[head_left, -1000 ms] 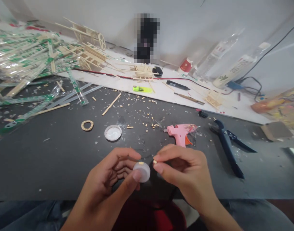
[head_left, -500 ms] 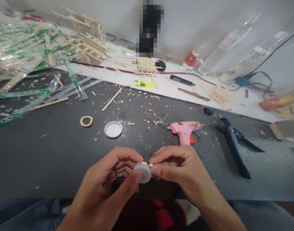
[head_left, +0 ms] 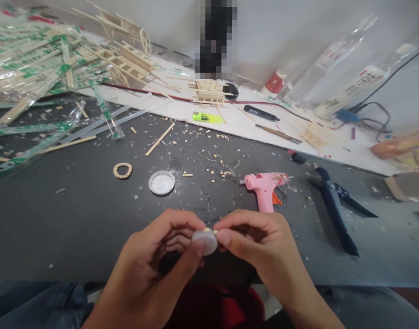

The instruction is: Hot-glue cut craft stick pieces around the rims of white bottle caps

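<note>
My left hand grips a small round translucent disc between thumb and fingers, near the table's front edge. One small wood piece sits at the disc's top rim. From the other side, my right hand pinches a second small wood piece between thumb and index finger, against the disc's upper right rim. Beyond my hands lie a round white lid and a ring of small wood pieces. Whether glue is on the disc is too small to tell.
A pink glue gun lies beyond my right hand, with dark-handled cutters farther right. Wood scraps dot the grey table. Wrapped sticks pile at the back left; a yellow-green highlighter and bottles stand or lie behind.
My right hand has brought its wood piece slightly up and closer against the disc's rim. The disc has tilted a little in my left hand. The view has shifted slightly.
</note>
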### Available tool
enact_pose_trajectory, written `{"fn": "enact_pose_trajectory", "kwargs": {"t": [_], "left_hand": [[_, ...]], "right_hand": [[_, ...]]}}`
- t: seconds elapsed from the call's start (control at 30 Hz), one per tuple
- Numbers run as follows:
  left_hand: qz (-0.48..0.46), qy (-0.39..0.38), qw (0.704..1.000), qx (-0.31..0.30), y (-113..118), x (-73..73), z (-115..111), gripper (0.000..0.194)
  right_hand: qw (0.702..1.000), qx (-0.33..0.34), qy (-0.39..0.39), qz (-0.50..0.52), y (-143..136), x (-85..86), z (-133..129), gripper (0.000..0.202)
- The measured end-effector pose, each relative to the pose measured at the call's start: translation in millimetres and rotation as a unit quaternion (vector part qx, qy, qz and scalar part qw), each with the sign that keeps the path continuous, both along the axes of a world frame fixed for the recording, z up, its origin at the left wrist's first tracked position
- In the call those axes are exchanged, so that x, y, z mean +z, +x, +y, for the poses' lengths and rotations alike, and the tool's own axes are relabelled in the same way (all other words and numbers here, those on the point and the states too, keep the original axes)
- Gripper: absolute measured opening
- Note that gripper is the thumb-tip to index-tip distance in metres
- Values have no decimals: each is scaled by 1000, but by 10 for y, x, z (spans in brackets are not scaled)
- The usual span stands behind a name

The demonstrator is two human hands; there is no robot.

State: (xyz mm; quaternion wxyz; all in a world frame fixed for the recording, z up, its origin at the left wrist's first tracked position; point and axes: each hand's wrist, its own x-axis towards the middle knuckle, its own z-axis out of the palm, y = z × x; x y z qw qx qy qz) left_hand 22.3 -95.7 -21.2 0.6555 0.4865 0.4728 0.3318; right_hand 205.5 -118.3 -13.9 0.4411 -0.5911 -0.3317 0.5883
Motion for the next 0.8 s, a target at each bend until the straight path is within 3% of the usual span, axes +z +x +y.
{"fn": "enact_pose_trajectory", "kwargs": {"t": [0.3,0.8], "left_hand": [[20,15,1000,-15,-20,-56,6,7],[29,32,999,-11,-11,-69,16,6]], "right_hand": [[995,-5,-40,93,-3,-46,54,14],[994,-6,-60,91,-13,-54,78,13]]}}
